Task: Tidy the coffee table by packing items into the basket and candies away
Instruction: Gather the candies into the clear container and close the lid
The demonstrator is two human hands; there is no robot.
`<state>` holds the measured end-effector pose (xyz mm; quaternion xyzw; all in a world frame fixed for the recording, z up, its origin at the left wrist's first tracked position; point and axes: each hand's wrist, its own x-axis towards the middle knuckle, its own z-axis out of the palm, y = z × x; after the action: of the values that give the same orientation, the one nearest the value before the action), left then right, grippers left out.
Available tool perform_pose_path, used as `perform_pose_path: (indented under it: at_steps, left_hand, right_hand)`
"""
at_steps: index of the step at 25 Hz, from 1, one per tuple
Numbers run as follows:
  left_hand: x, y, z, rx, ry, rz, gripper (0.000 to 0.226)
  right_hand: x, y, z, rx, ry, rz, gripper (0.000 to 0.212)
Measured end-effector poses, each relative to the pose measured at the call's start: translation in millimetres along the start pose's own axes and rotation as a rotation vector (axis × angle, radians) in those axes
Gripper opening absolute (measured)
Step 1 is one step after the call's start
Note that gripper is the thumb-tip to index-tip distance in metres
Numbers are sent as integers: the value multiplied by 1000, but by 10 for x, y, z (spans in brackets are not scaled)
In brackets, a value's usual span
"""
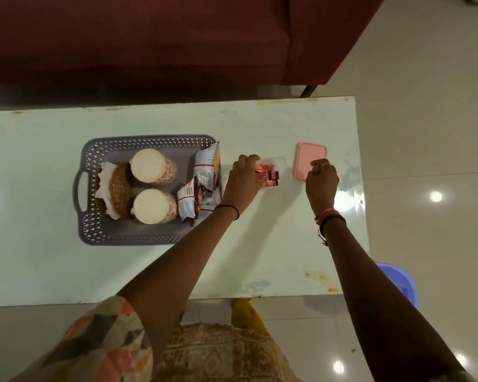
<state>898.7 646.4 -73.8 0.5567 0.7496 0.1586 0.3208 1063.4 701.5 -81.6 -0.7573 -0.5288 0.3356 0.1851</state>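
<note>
Candies (268,176) in red and brown wrappers sit in a clear container on the pale coffee table (53,266), and the left hand (243,179) is curled over them, fingers closed on the pile. Right hand (322,179) hovers just beside the pink lid (311,158), loosely curled, holding nothing I can make out. Grey basket (94,230) lies left, packed with two cups (153,186), a woven coaster and snack packets (202,183). Maroon sofa (149,37) stands beyond.

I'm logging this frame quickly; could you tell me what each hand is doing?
Left hand: closed on the candies.
Right hand: fingers curled at the pink lid; grip cannot be told.
</note>
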Motion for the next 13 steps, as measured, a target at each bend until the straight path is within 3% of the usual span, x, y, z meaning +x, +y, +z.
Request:
perform_pose_path:
  at_steps: [4, 8, 13]
  left_hand:
    - [9, -15, 105, -84, 103, -164, 44]
    - [-2, -22, 205, -209, 114, -311, 38]
    - [32, -103, 280, -288, 45, -417, 37]
  right_hand:
    - [263, 128, -23, -136, -62, 104, 42]
    - [385, 75, 67, -320, -169, 202, 92]
    - [499, 101, 171, -393, -149, 203, 91]
